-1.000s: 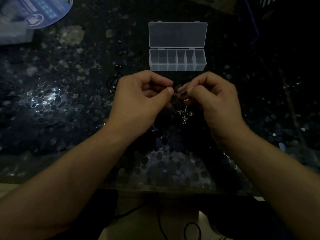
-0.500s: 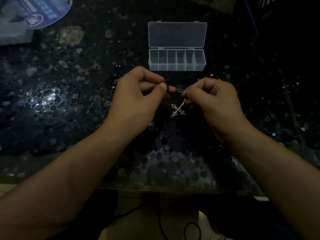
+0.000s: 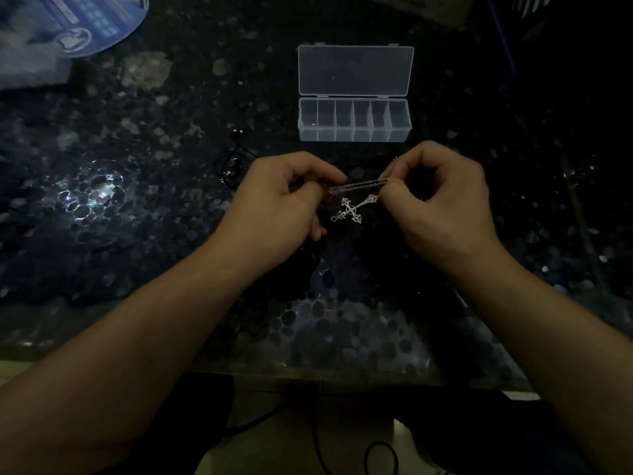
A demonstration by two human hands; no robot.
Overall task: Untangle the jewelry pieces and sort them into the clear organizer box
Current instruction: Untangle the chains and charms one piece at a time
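Two hands work over the dark speckled surface (image 3: 144,207): the left hand (image 3: 274,214) and the right hand (image 3: 442,207) each pinch one end of a single thin chain (image 3: 356,185) stretched between their fingertips, and one silver cross pendant (image 3: 352,209) hangs tilted just below it, near the right thumb. At 12 o'clock from the hands sits one clear organizer box (image 3: 354,121), its lid (image 3: 354,70) laid open behind it, with six compartments in a row. One dark cord piece (image 3: 233,162) lies at 10 o'clock from the left hand, and one blue disc-shaped item (image 3: 92,22) sits far off at 10 o'clock.
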